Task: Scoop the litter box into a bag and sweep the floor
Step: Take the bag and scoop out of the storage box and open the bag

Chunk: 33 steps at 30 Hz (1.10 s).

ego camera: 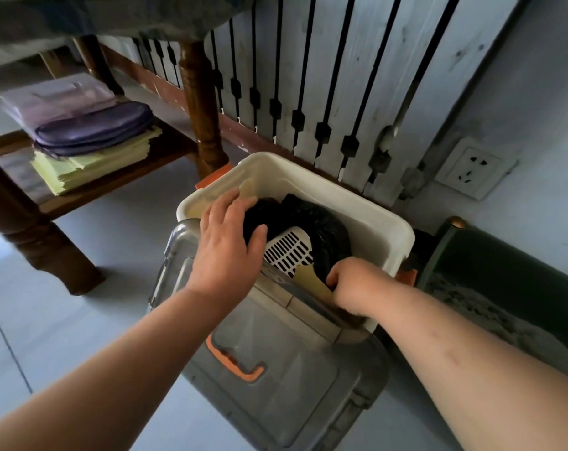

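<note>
One tiled floor (pixel 80 320) takes up most of the room, and its widest open stretch lies on the left, between the nearest table leg and the grey lid. One white slatted panel (pixel 341 76) runs along the far wall. One dark wooden table (pixel 199 102) stands to the left, with three turned legs showing. Its low shelf carries one stack of pale yellow papers (pixel 90 167) with what look like two purple pouches (pixel 93 130) on top.

One grey see-through lid (pixel 292 385) with one orange handle (pixel 233 362) slopes down in front of one cream storage box (pixel 373 219). The lid's far edge meets the box's near rim. The back of the box sits close against the slatted panel. Just beside the box on the right, along the wall, is one dark green litter box (pixel 491 265) with grey litter (pixel 487 317) inside.

Inside the cream box lie one crumpled black bag (pixel 325 229) and one slotted white scoop (pixel 287 252), which rests on the bag. One wall socket (pixel 473 167) sits above the litter box.

The left hand (pixel 227 242) is spread flat with its fingers straight. It is over the box's left rim and its thumb is against the bag. The right hand (pixel 357 284) is curled round the scoop's tan handle at the near rim.
</note>
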Each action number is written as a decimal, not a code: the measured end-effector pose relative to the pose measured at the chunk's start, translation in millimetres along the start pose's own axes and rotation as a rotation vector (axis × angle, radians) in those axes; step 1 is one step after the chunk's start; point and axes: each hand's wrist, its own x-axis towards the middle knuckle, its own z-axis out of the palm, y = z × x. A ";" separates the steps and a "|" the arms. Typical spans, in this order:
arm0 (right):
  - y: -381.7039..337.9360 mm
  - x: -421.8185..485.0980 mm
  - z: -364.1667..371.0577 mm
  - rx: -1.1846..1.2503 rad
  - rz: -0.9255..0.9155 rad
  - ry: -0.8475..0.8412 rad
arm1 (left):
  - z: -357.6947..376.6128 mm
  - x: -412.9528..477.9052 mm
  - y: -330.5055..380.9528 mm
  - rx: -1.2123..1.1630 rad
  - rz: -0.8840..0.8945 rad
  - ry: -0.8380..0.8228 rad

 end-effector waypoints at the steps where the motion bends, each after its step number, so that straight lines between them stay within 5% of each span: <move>1: 1.1 -1.1 -2.2 0.029 0.019 0.007 | 0.4 0.4 0.3 0.002 0.002 -0.005; 10: 55.5 -74.5 -20.9 0.253 0.003 0.509 | 24.3 12.8 34.8 -0.024 0.083 -0.062; 14: 92.5 -105.4 -3.6 0.415 0.187 0.597 | 42.4 27.1 49.6 0.080 0.013 -0.289; 19: 128.1 -129.7 20.3 0.705 0.348 0.575 | 66.1 45.2 61.4 0.287 -0.055 -0.549; 26: 149.0 -150.3 47.8 0.893 0.415 0.499 | 81.5 17.7 94.8 0.170 0.140 -0.425; 33: 199.3 -178.8 38.1 1.027 0.440 0.386 | 91.2 -42.0 172.2 0.192 0.393 -0.494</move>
